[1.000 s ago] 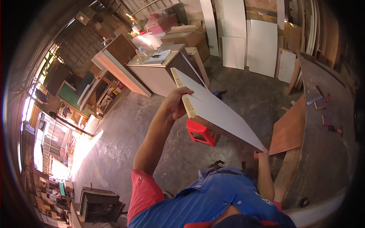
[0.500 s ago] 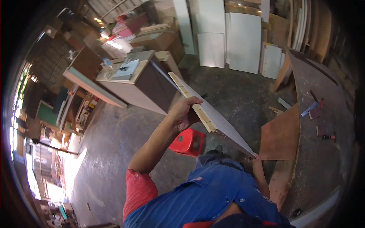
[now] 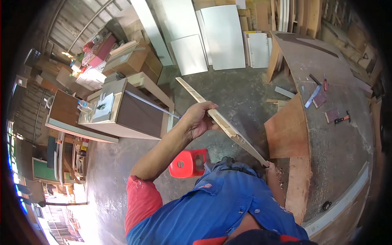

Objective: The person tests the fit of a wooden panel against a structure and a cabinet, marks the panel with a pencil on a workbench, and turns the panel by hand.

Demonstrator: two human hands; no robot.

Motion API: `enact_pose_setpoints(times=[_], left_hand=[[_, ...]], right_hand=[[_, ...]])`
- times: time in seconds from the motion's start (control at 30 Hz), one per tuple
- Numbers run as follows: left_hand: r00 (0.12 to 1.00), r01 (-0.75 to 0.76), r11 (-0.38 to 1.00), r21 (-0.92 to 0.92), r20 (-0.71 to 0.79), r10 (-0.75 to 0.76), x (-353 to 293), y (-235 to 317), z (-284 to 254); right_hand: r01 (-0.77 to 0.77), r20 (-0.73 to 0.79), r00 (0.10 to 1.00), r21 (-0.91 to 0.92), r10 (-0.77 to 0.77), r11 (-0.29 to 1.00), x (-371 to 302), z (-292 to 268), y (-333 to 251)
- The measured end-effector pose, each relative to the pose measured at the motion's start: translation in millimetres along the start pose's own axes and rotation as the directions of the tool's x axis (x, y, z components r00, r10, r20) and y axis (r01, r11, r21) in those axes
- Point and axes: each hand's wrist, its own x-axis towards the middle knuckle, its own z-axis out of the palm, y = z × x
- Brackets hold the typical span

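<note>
A flat wooden panel [image 3: 227, 127] is held up in front of my body, its raw wood edge facing up and its broad face almost hidden. My left hand [image 3: 200, 118] wraps over the long upper edge near the middle, thumb on top. Down at the near right corner, my right hand [image 3: 270, 166] grips the panel's end; most of its fingers are hidden or small. Below my left forearm a red plastic stool [image 3: 187, 164] stands on the floor.
On the right is a large brown workbench [image 3: 339, 163] with a hammer [image 3: 342, 119], a putty-knife-like tool [image 3: 312, 96] and small blocks. White panels [image 3: 222, 38] lean at the back. A cabinet [image 3: 139, 116] stands at left, with a bottle and papers on top.
My view has turned right, so the surroundings shift left. The panel has tilted and shows mostly its edge now, less of its white face. Both hands keep their hold.
</note>
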Motion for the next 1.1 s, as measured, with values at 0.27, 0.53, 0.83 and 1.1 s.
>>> enact_pose_setpoints(times=[0.27,0.53,0.83,1.1], left_hand=[[0.999,0.045,0.997,0.063,0.007,-0.046,9,-35,48],[0.964,0.221,0.970,0.104,0.131,-0.233,66,-82,79],[0.997,0.073,0.973,0.219,-0.023,-0.070,180,-191,63],[0.994,0.099,0.936,0.339,0.015,-0.111,321,-292,39]], right_hand=[[0.091,-0.016,0.996,0.077,-0.090,0.993,8,-55,48],[-0.114,-0.229,0.915,0.645,0.333,0.756,133,-198,278],[-0.213,-0.405,0.853,0.307,0.329,0.928,18,-168,119],[-0.189,-0.563,0.655,0.524,0.504,0.831,-93,-164,166]])
